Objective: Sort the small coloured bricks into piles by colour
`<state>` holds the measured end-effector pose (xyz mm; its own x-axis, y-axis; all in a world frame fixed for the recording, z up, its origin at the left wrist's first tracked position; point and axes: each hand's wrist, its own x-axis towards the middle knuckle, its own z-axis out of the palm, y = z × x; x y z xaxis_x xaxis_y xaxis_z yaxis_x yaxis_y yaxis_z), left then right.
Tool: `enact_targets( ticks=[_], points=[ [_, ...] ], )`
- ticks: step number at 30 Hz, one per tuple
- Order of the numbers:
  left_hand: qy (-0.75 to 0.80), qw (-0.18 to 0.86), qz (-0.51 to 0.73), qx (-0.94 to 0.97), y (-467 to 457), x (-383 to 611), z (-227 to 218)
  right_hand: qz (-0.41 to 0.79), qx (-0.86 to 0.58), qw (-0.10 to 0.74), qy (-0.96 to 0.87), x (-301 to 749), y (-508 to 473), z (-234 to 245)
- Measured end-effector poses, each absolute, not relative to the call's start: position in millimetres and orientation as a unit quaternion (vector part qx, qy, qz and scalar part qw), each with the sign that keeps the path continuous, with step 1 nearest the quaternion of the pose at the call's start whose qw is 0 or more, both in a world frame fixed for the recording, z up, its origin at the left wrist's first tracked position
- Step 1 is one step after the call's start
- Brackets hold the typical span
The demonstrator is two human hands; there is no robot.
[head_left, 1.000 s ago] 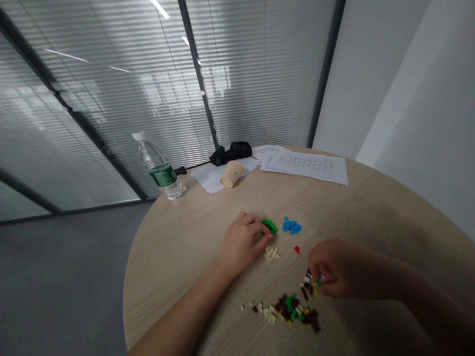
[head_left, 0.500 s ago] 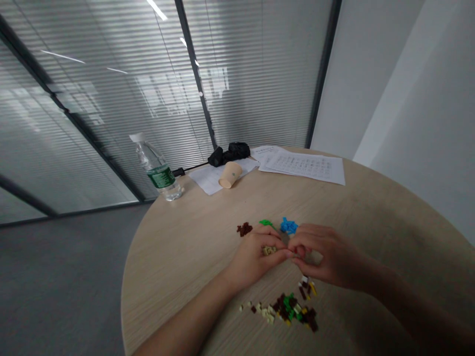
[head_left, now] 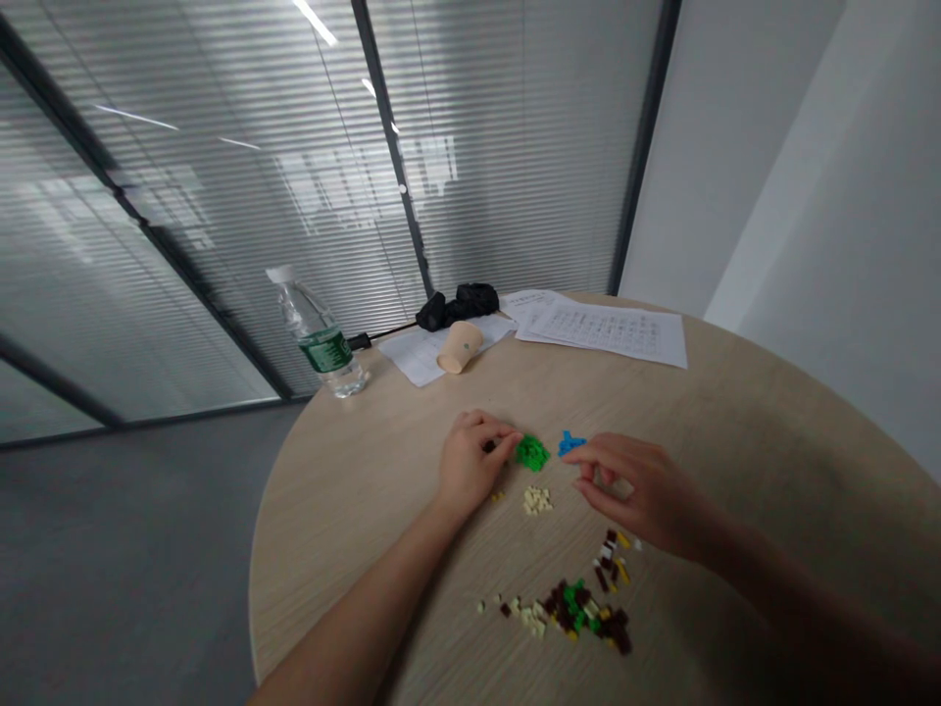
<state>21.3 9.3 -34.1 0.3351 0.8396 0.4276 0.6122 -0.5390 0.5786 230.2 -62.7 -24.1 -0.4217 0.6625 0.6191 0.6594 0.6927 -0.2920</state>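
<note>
My left hand rests on the round wooden table with its fingers curled over a small dark pile, its fingertips just left of the green brick pile. My right hand hovers right of centre, thumb and fingers pinched together beside the blue brick pile; what they pinch is too small to name. A small cream brick pile lies between the hands. A mixed heap of brown, green, cream and yellow bricks lies nearer to me.
A plastic water bottle stands at the table's far left edge. A paper cup lies on its side on white sheets, with printed papers and a black bundle behind. Glass walls with blinds stand beyond.
Both hands met over the cream pile half a second ago and have since parted: the left moved back up to the dark pile by the green bricks, the right moved toward the blue bricks.
</note>
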Motion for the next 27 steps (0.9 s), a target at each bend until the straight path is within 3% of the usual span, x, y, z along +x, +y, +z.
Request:
enact_targets(
  ticks=[7, 27],
  points=[
    [0.449, 0.106, 0.334, 0.822, 11.1, 22.4, -39.2, -0.001, -0.400, 0.355, -0.845, 232.2, -62.6, -21.6],
    [0.427, 0.087, 0.308, 0.846, 9.5, 23.2, -41.0, 0.015, -0.410, 0.332, -0.849, 233.6, -62.2, -19.5]
  ],
)
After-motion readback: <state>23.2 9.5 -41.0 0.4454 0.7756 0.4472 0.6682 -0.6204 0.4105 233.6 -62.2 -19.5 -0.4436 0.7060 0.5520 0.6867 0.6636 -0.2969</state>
